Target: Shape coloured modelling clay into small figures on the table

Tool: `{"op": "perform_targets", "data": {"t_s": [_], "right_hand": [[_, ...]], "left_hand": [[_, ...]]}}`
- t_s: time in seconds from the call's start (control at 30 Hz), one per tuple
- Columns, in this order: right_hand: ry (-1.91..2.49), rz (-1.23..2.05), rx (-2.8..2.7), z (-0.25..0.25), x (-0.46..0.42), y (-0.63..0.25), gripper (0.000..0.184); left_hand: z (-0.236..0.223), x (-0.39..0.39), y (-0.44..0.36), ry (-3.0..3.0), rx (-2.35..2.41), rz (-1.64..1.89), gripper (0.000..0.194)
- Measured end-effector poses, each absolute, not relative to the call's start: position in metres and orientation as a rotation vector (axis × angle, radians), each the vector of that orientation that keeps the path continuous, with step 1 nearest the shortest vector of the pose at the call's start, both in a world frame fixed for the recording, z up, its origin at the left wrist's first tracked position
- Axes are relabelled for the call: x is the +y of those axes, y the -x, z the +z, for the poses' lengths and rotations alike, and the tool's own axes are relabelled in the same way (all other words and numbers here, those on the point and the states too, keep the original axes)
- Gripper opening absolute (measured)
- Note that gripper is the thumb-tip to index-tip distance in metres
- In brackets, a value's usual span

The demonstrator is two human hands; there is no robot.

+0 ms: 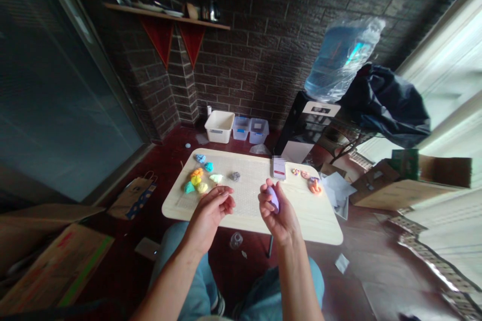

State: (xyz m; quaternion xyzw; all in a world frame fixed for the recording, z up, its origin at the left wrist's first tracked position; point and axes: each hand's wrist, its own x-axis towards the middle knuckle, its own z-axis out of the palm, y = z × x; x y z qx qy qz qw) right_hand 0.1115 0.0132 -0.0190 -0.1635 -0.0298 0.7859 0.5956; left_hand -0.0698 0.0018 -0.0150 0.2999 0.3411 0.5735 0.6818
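My right hand is curled around a purple lump of clay, held above the near edge of a small pale wooden table. My left hand hovers beside it over the table's near left part, fingers loosely bent with nothing visible in them. Several bright clay lumps in blue, orange, yellow and green lie at the table's left. A grey lump sits near the middle. Orange and pink clay shapes rest at the right.
A small white card stands at the table's far edge. Plastic bins line the brick wall. A water dispenser with a blue bottle stands at right. Cardboard boxes lie at left, papers at right.
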Motion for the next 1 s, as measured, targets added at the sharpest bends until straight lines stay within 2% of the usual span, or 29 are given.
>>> {"op": "perform_targets", "data": {"t_s": [0.1,0.27,0.43,0.57,0.7,1.0], "right_hand": [[0.395,1.832,-0.064,-0.017,0.012,-0.111,0.011],[0.462,1.800,-0.037,-0.021,0.017,-0.112,0.031],[0.421,1.806,-0.088,-0.022,0.018,-0.108,0.016],[0.367,1.785,-0.151,-0.024,0.018,-0.107,0.038],[0.348,1.776,-0.198,-0.025,0.018,-0.108,0.050],[0.429,1.749,-0.283,-0.013,0.011,-0.104,0.055]], "left_hand": [[-0.017,0.002,0.068,-0.662,0.753,1.290,0.010],[-0.018,0.001,0.068,-0.656,0.755,1.278,0.008],[-0.019,0.001,0.069,-0.653,0.763,1.278,0.007],[-0.019,0.000,0.068,-0.646,0.773,1.271,0.008],[-0.019,0.000,0.065,-0.650,0.775,1.255,0.010],[-0.019,-0.003,0.061,-0.663,0.783,1.244,0.011]]}}
